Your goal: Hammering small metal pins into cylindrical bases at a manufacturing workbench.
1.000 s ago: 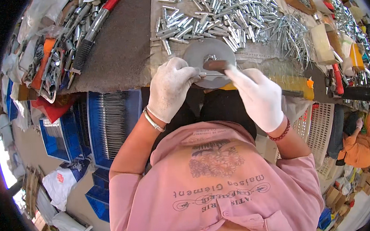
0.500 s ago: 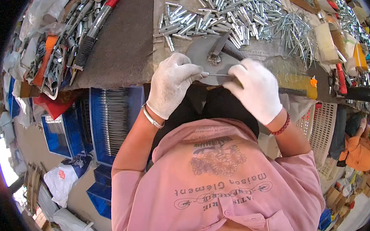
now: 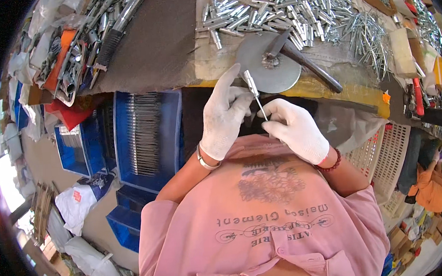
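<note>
Both hands wear white cloth gloves. My left hand (image 3: 224, 114) and my right hand (image 3: 294, 127) are together in front of my chest, just below the bench edge. Between them they hold a thin metal pin (image 3: 255, 93) with a thicker silver sleeve at its upper end; the right fingers pinch its lower end, the left fingers steady its upper part. Just beyond the pin lies a round grey metal disc (image 3: 269, 63) on the bench, with a dark-handled hammer (image 3: 308, 62) resting across it.
A big heap of shiny metal sleeves and pins (image 3: 294, 7) covers the bench behind the disc. A blue crate of sorted pins (image 3: 146, 133) stands at my left. Tools and pliers (image 3: 86, 39) lie far left. White plastic baskets (image 3: 381, 152) sit at my right.
Both hands have drawn back from the disc toward my chest, carrying the pin. The disc and hammer now lie uncovered on the bench.
</note>
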{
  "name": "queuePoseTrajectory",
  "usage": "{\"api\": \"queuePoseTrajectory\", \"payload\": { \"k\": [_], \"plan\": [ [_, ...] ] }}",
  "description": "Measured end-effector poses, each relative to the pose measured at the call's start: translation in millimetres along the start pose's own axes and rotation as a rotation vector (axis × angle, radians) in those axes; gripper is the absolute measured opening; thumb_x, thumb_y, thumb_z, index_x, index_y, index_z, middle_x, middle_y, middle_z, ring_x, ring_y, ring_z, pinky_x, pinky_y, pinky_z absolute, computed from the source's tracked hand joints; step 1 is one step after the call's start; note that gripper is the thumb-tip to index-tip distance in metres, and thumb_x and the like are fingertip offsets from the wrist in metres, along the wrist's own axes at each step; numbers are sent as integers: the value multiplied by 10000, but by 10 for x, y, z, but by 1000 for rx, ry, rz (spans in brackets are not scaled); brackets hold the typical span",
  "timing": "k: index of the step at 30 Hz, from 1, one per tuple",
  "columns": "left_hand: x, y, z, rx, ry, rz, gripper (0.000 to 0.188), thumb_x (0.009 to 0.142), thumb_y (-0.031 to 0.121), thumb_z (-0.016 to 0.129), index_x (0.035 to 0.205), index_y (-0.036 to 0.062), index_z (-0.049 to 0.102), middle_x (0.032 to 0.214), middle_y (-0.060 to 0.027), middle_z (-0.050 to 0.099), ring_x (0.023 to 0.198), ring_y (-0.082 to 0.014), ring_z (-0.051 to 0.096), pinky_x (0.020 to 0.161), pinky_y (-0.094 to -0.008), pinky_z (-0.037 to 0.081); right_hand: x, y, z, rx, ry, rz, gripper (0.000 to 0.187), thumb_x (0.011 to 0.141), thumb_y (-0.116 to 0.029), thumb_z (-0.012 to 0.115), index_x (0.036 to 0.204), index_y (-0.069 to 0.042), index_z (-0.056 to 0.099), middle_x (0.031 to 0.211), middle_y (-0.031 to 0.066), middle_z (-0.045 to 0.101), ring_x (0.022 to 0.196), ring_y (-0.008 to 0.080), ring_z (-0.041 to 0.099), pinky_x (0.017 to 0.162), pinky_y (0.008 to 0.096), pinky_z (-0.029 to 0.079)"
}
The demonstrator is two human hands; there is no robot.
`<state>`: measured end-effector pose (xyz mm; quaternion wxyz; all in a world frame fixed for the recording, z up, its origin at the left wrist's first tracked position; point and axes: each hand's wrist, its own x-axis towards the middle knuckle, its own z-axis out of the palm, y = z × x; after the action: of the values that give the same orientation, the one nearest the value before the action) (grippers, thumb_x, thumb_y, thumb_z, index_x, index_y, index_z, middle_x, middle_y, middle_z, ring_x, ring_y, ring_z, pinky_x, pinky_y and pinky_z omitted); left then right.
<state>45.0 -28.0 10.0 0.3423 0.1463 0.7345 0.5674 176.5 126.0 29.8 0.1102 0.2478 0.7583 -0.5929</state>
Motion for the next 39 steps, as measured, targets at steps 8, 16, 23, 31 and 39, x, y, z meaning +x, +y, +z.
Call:
{"api": "queuePoseTrajectory", "payload": {
  "k": [8, 16, 23, 31, 39],
  "plan": [
    [-75, -26, -383, -393, 151, 119, 599, 933, 91, 788, 1476, 3, 552, 964, -35, 707, 835, -107, 636, 746, -251, 491, 51, -153, -48, -12, 83, -179, 496, 937, -30, 691, 1429, -29, 631, 900, 31, 670, 783, 110, 629, 728, 282, 535],
    [-65, -1451, -1802, -251, 824, -57, 575, 891, 51, 784, 1426, -39, 593, 1093, -108, 745, 932, -165, 706, 821, -288, 566, 234, 21, -286, 199, 276, -207, 428, 1040, 22, 517, 1454, 4, 624, 901, 35, 641, 627, 55, 522, 592, 206, 447],
    [363, -2993, -2860, -56, 1166, -261, 534, 780, 182, 870, 1254, -13, 718, 1119, -134, 780, 1014, -247, 743, 937, -346, 577, 260, 99, -237, 159, 312, -215, 411, 1066, 13, 471, 1447, 9, 624, 910, 43, 624, 611, 41, 499, 579, 209, 450],
    [762, -3541, -2977, 547, 1219, -250, 454, 794, 280, 868, 1160, 35, 756, 1092, -199, 797, 1045, -359, 764, 947, -425, 578, 223, 152, -297, 188, 306, -235, 380, 1054, 27, 512, 1410, 6, 643, 918, 61, 674, 640, 58, 554, 599, 211, 481],
    [528, -1328, -2348, 350, 1438, 237, 118, 999, 78, 755, 1086, 1, 736, 1042, -114, 730, 920, -210, 683, 879, -345, 563, 213, 113, -297, 240, 231, -197, 348, 1017, 57, 556, 1336, -3, 682, 929, 65, 732, 660, 74, 609, 618, 227, 492]
  ]
}}
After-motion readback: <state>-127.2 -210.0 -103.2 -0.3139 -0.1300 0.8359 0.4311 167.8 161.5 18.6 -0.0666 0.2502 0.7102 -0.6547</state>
